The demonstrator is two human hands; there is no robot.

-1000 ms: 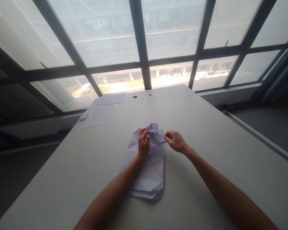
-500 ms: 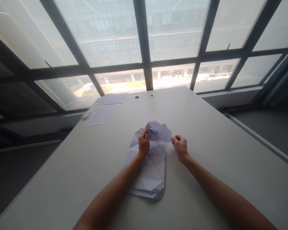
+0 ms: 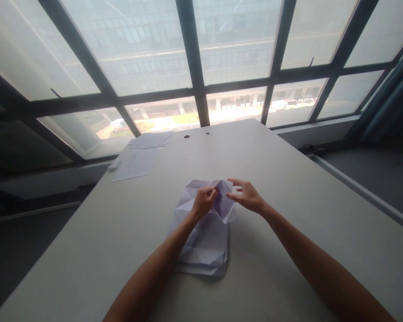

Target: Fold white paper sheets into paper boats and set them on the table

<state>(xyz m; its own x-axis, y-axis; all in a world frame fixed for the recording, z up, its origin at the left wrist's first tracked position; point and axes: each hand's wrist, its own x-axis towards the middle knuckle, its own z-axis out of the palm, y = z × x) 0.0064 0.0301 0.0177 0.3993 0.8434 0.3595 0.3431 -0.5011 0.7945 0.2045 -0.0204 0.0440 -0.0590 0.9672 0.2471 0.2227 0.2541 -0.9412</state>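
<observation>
My left hand (image 3: 204,201) pinches a small folded piece of white paper (image 3: 225,208), holding it just above a stack of creased paper sheets (image 3: 201,252). At the right edge of the folded paper is my right hand (image 3: 246,195), with thumb and fingers spread apart; whether a fingertip touches the paper I cannot tell. Crossing fold lines mark the creased sheets, and their lower edges lie unevenly on one another. My left forearm hides part of them.
The white table (image 3: 289,250) stretches toward large windows (image 3: 235,40). At its far left lie flat paper sheets (image 3: 136,163) and a small white object (image 3: 114,165). Two round holes (image 3: 186,137) sit near the far edge. A blue curtain (image 3: 383,107) hangs at the right.
My left hand has turned the folded paper, and it now sits lower, tilted toward the right hand. My right hand has let go of the paper's edge and spread its fingers. The view has shifted slightly.
</observation>
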